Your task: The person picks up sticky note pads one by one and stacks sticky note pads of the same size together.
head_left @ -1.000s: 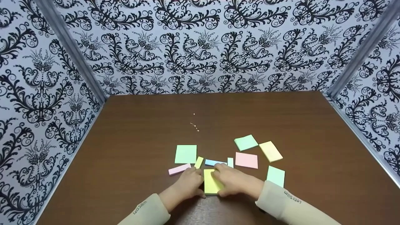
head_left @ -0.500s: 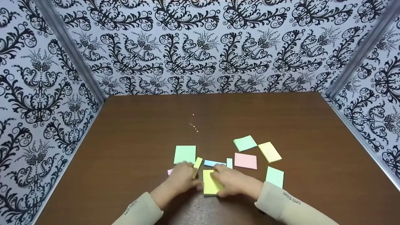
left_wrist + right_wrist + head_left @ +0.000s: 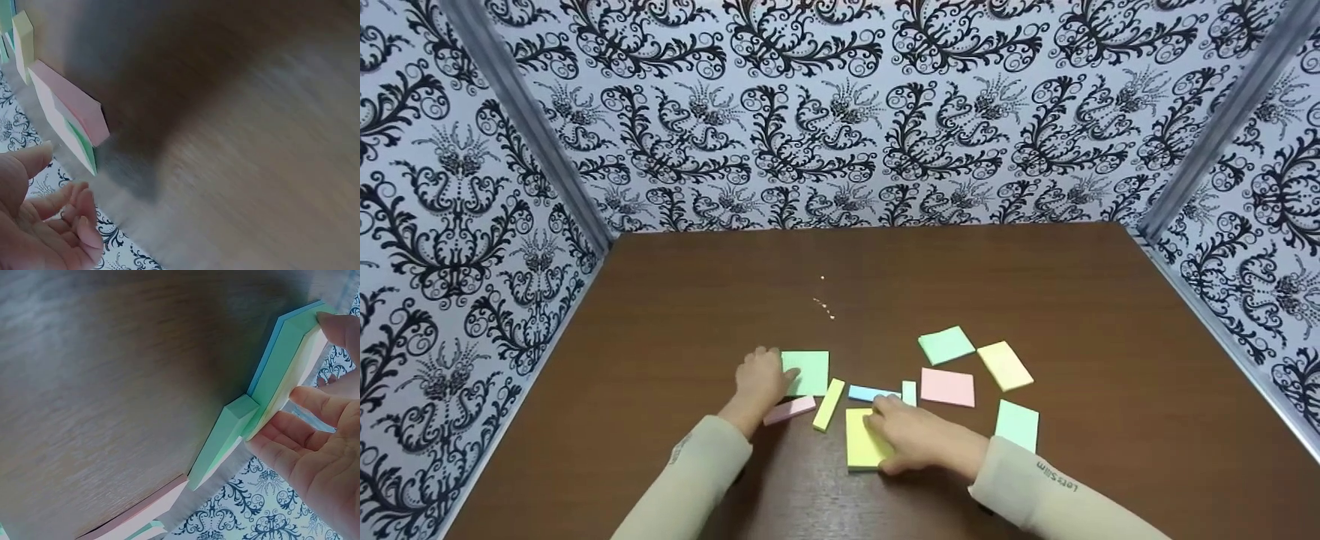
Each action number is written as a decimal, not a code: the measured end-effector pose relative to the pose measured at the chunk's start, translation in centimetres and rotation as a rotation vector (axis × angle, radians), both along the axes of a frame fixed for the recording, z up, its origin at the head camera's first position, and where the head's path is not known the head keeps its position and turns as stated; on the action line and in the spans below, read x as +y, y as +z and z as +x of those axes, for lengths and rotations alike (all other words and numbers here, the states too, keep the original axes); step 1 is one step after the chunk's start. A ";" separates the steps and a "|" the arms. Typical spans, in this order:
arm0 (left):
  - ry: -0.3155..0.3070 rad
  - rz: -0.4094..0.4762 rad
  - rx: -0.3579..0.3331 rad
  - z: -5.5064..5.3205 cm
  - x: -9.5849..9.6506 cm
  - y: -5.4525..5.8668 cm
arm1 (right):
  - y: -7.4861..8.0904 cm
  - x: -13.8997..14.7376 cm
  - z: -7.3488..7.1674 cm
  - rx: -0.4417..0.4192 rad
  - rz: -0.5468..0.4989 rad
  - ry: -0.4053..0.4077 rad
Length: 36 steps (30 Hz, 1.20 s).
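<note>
My right hand (image 3: 919, 435) holds a stack of sticky notes (image 3: 861, 439), yellow on top, on the table. In the right wrist view, green and blue layers show in this stack (image 3: 281, 377), with the thumb at one end and fingertips along its side. My left hand (image 3: 759, 379) is at the left edge of a green sticky note pad (image 3: 811, 371), its thumb overlapping the pad. The left wrist view shows that hand (image 3: 50, 219) with thumb and loosely bent fingers apart, nothing between them. Below the green pad lie a pink strip pad (image 3: 790, 410) and a yellow strip pad (image 3: 829, 405).
Beyond the stack lie a blue strip pad (image 3: 871, 393) and a small pale green one (image 3: 909, 393). Rightward are a pink pad (image 3: 947, 387), a green pad (image 3: 946, 345), a yellow pad (image 3: 1005, 366) and another green pad (image 3: 1018, 425), near the right sleeve. Patterned walls enclose the table.
My left hand has left the yellow strip beside the stack and moved left and away from me to the green pad, uncovering the pink strip. The right hand stays on the stack.
</note>
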<state>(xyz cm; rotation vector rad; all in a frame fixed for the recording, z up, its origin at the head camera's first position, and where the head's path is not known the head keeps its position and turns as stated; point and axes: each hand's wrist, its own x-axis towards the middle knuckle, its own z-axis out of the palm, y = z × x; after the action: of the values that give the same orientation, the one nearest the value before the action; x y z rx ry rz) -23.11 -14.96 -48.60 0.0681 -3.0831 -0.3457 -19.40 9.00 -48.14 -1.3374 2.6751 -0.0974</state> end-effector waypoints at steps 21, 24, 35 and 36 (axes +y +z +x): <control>0.377 -0.169 -0.309 -2.5 5.1 0.6 | 0.0 -0.3 0.4 0.049 0.015 -0.008; 0.372 -0.163 -0.302 -2.5 5.0 0.4 | 0.0 -0.3 0.5 0.057 0.021 -0.010; 0.348 -0.206 -0.242 -2.4 4.6 -0.5 | -0.2 0.0 0.5 0.091 0.044 0.003; 0.346 -0.202 -0.235 -2.3 4.6 -0.5 | -0.2 0.0 0.5 0.091 0.043 0.002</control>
<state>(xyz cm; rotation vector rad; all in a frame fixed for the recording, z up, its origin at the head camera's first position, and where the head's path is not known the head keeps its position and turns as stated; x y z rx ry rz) -25.45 -10.41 -49.10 0.6703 -3.2245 -0.0099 -18.86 9.01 -48.37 -1.3637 2.7333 0.0222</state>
